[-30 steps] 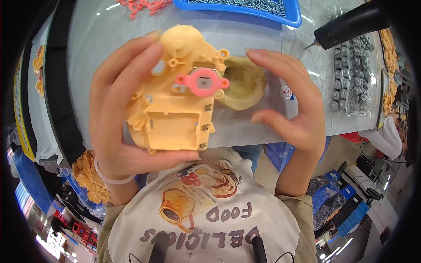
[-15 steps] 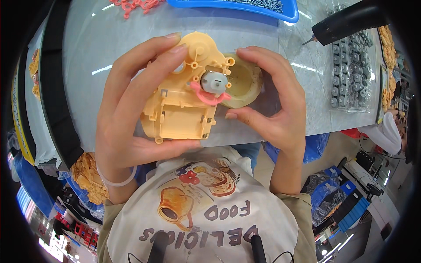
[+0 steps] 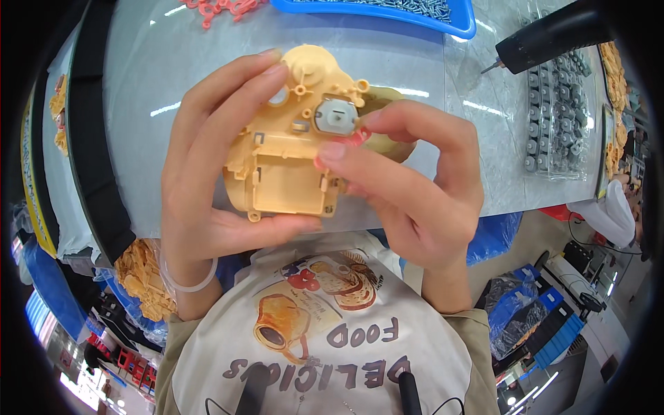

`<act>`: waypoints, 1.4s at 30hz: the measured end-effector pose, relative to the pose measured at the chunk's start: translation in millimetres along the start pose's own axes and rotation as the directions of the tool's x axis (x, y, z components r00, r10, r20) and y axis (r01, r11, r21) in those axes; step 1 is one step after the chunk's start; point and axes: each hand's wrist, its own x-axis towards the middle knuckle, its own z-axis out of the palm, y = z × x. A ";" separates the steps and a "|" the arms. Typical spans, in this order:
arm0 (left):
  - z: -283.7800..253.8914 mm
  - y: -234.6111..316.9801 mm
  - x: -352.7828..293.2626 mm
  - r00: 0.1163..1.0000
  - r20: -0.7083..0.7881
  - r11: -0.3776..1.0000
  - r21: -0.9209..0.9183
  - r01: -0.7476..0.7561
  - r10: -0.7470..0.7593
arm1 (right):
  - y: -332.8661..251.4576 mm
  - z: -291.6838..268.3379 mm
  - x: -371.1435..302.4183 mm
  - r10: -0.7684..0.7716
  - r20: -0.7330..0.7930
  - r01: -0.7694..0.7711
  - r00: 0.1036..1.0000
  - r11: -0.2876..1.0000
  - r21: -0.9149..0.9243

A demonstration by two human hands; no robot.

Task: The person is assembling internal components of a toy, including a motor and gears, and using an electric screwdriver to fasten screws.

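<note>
Held above the grey table point(image 3: 173, 90) at picture centre: a yellow plastic housing point(image 3: 290, 166), gripped in the left hand point(image 3: 207, 187), fingers curled over its 9 o'clock side, thumb under its 6 o'clock edge. Seated at its 1 o'clock corner, a small grey motor point(image 3: 335, 116) on a pink ring point(image 3: 356, 137). Right hand point(image 3: 415, 187) closed in a pinch, thumb and forefinger pressing that ring just beside the motor. Toward 12 o'clock, a blue tray point(image 3: 456, 21); toward 2 o'clock, a black electric screwdriver point(image 3: 546, 38) and a rack of grey parts point(image 3: 557, 117)
</note>
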 end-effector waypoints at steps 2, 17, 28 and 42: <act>0.7 -1.6 -1.4 1.000 -0.023 1.000 -0.006 -0.012 0.012 | 2.4 3.1 2.9 0.016 -0.022 -0.015 1.000 0.998 0.059; -3.8 10.4 -21.0 0.973 -0.179 0.981 -0.150 0.122 -0.148 | 15.7 -27.2 -15.0 0.368 -0.194 -0.304 0.909 0.906 0.293; -7.7 32.3 -34.8 0.745 -0.456 0.866 -0.365 0.341 -0.486 | -64.2 -10.2 -39.0 0.608 0.145 -0.621 0.781 0.730 0.285; -24.6 37.4 -58.1 0.967 -0.123 0.971 0.061 0.231 -0.222 | -20.5 18.5 -22.3 0.163 0.043 -0.167 0.986 0.981 0.098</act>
